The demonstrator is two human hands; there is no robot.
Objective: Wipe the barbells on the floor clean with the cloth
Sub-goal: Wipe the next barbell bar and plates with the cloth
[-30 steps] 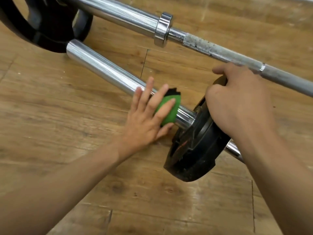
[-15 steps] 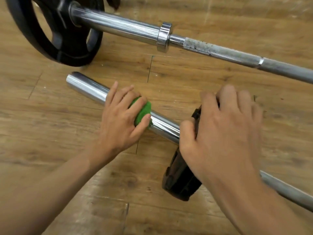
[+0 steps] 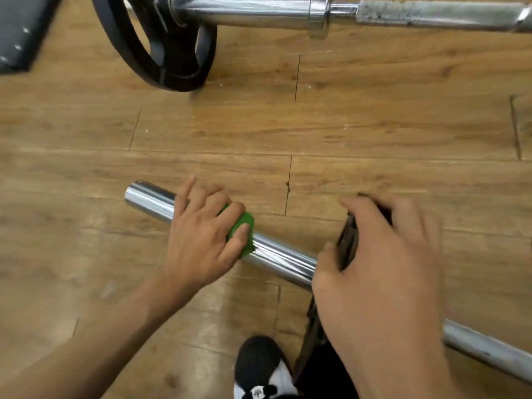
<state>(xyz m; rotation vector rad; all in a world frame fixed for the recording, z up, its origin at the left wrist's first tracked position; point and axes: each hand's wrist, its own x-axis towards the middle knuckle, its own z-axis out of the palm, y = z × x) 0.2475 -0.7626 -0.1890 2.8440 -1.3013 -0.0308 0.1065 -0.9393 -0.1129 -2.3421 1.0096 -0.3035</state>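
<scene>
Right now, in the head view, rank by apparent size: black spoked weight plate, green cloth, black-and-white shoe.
1. Black spoked weight plate, cropped at top.
2. Black-and-white shoe, nearer the camera and cropped, so unsure.
3. Green cloth, mostly under the left hand.

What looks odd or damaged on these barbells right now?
The far barbell's shaft just past its collar is crusted grey-white and patchy, dull beside its shiny sleeve. The near barbell, where the left hand holds the green cloth and the right hand grips the plate, looks clean.

Glossy chrome barbell sleeve (image 3: pixel 282 262), matt wood-grain floor (image 3: pixel 374 133).
</scene>
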